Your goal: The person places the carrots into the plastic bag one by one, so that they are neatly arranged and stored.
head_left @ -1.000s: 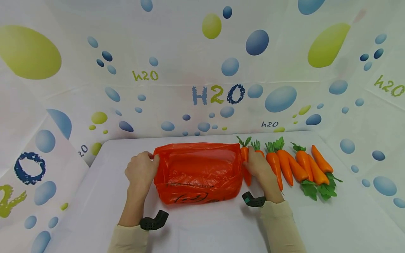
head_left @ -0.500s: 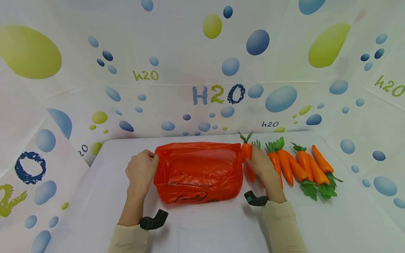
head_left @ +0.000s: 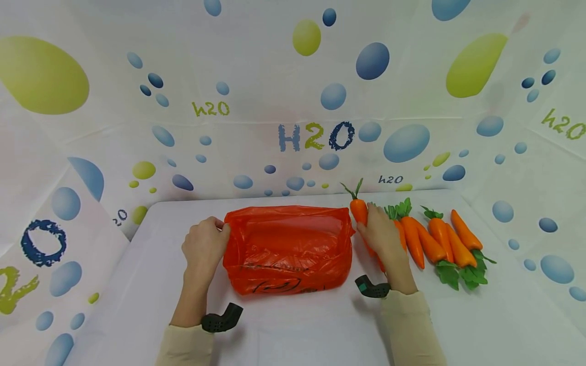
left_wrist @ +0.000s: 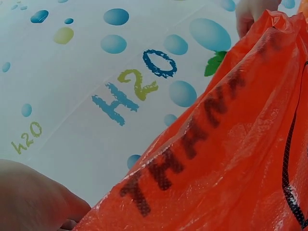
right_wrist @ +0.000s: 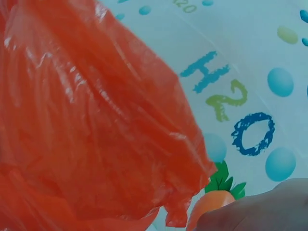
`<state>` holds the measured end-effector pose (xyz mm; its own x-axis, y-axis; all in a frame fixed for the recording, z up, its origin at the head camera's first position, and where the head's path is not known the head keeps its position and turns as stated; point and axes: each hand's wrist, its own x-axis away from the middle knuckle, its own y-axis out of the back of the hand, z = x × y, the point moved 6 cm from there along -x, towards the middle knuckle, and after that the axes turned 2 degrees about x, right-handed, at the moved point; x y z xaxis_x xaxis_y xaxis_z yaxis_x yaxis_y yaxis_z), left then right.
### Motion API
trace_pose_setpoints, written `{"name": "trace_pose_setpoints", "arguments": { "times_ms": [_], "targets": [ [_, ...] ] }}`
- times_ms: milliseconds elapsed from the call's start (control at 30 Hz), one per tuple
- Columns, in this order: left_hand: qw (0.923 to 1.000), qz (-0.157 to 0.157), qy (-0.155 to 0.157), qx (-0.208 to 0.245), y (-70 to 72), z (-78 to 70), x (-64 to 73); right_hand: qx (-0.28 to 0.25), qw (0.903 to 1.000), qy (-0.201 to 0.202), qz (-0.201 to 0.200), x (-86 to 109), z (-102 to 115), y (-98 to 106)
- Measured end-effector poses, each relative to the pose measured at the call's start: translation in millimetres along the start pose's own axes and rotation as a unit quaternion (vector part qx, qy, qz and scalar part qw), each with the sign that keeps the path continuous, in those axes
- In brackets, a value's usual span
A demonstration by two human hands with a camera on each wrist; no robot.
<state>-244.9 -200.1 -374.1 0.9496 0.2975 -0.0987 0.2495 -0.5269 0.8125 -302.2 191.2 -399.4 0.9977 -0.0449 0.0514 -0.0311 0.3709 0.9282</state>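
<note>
A red plastic bag (head_left: 288, 249) stands with its mouth spread wide. At its left rim, my left hand (head_left: 205, 244) pinches the plastic between thumb and curled fingers. My right hand (head_left: 382, 231) is just off the bag's right side and grips an orange carrot (head_left: 359, 211) around its middle. This carrot leans, its green leaves up at the far left and its tip showing below my hand. In the right wrist view the carrot's top (right_wrist: 211, 201) shows beside the bag's edge, under my hand (right_wrist: 260, 209). Dark printed letters show on the bag (left_wrist: 178, 154) in the left wrist view.
Several more carrots (head_left: 414, 239) lie to the right of my right hand. Some of them point their green leaves (head_left: 473, 274) toward me. A white cloth printed with blue and green drops covers the table (head_left: 297, 330) and the wall behind.
My right hand has lifted the carrot slightly and shifted right with it, and the carrot now tilts. My left hand and the bag have hardly moved.
</note>
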Motion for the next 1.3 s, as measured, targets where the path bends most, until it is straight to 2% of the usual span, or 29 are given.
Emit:
{"name": "trace_pose_setpoints", "arguments": {
  "times_ms": [600, 933, 1100, 1300],
  "targets": [
    [1.0, 0.0, -0.005, 0.0, -0.2, -0.1, 3.9, 0.001, 0.9939, 0.047, -0.1, 20.7, 24, 31],
    [1.0, -0.001, -0.006, 0.0, 0.1, -0.4, 5.6, -0.005, 0.988, 0.096, -0.121, 38.2, 51, 45],
    [1.0, 0.004, -0.003, 0.003, -0.1, -0.8, 6.8, -0.002, 0.9772, 0.141, -0.158, 49.6, 66, 50],
    [0.9999, 0.009, 0.001, 0.005, -0.8, -0.9, 8.2, -0.001, 0.9533, 0.211, -0.216, 62.5, 82, 50]
  ]
}}
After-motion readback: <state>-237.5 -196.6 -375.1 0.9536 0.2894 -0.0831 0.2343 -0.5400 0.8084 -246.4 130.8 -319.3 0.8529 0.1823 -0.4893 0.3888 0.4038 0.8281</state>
